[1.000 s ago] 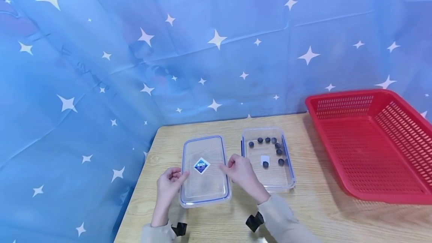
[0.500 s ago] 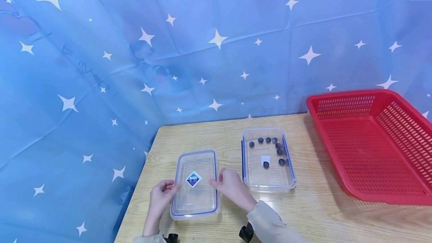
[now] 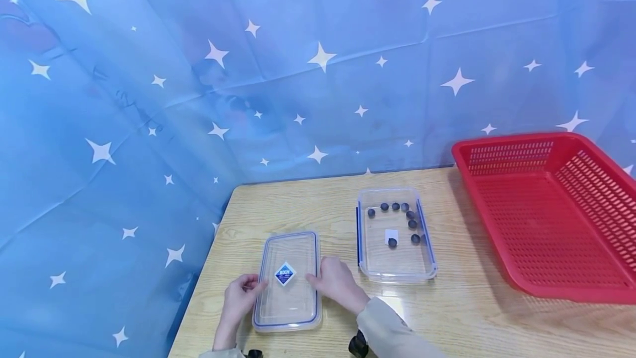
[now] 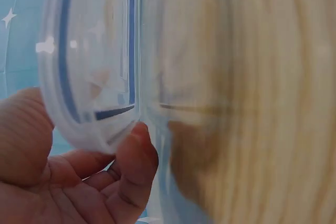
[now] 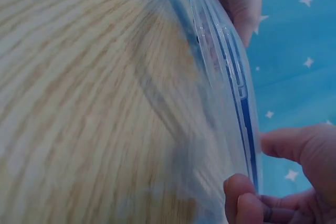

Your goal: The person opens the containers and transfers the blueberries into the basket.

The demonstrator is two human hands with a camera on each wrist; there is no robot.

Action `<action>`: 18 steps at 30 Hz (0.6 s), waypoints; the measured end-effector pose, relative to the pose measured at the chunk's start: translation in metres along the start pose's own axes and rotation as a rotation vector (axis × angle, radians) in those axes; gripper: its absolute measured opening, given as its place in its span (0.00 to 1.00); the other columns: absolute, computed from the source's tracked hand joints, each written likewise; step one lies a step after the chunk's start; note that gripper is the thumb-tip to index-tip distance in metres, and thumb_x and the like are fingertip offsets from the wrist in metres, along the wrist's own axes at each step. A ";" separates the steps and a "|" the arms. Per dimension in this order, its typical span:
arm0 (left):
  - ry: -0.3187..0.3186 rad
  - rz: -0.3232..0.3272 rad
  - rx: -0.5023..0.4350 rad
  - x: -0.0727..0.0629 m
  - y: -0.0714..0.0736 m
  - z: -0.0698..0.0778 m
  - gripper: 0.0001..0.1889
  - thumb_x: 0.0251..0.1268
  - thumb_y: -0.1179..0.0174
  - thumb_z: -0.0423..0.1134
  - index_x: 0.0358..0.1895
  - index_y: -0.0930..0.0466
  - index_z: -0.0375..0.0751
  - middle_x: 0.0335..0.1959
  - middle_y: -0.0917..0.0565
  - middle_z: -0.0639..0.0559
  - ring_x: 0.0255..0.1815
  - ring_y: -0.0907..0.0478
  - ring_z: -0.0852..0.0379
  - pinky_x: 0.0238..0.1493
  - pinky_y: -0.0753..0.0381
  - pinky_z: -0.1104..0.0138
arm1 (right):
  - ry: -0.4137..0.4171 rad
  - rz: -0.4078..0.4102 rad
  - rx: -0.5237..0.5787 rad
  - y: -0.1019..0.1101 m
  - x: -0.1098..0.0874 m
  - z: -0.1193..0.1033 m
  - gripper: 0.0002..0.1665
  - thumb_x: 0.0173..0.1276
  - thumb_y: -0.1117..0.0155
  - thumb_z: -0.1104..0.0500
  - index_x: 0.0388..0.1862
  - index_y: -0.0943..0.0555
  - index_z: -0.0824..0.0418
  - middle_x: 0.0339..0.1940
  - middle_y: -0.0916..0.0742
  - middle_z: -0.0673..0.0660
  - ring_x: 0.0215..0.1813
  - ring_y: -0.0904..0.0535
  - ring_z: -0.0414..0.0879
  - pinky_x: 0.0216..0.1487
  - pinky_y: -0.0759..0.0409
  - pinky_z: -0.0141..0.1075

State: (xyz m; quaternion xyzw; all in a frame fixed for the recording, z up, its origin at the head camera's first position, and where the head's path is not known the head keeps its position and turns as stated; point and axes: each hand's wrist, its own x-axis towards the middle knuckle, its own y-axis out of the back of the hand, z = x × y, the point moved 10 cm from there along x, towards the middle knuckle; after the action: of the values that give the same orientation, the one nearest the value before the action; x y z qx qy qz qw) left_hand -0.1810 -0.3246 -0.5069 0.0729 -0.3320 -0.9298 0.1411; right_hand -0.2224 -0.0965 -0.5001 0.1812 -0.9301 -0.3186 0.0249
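A clear plastic food-box lid (image 3: 290, 305) with a blue seal line and a blue-and-white diamond label lies flat between my hands, close over the table. My left hand (image 3: 238, 298) pinches its left edge, the thumb on top and fingers curled under the rim, as the left wrist view shows. On the opposite long edge, my right hand (image 3: 339, 283) holds it the same way, fingertips (image 5: 242, 195) at the underside. To the right stands a clear plastic box (image 3: 397, 278) with blue strips along its sides. Several blueberries (image 3: 412, 224) and a white square patch show inside it.
A large red plastic basket (image 3: 536, 291) with slatted walls stands on the right of the wooden table (image 3: 268, 203). Behind and to the left hangs a blue cloth (image 3: 278, 87) with white stars.
Both hands have brought the lid nearer to the person and slightly left, most of it in the first half second. The box, blueberries and basket have stayed in place.
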 end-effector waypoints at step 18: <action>-0.098 0.011 0.146 -0.003 -0.003 0.017 0.12 0.50 0.34 0.30 0.37 0.20 0.24 0.23 0.22 0.50 0.25 0.28 0.60 0.23 0.26 0.73 | 0.027 0.024 -0.169 -0.007 0.000 0.000 0.23 0.56 0.33 0.53 0.12 0.35 0.56 0.09 0.32 0.47 0.12 0.38 0.38 0.12 0.40 0.28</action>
State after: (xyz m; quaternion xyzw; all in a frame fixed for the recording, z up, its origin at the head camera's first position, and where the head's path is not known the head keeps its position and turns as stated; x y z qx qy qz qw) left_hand -0.1824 -0.3110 -0.4953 0.0356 -0.4058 -0.9047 0.1244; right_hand -0.2199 -0.1015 -0.5039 0.1713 -0.9016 -0.3932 0.0565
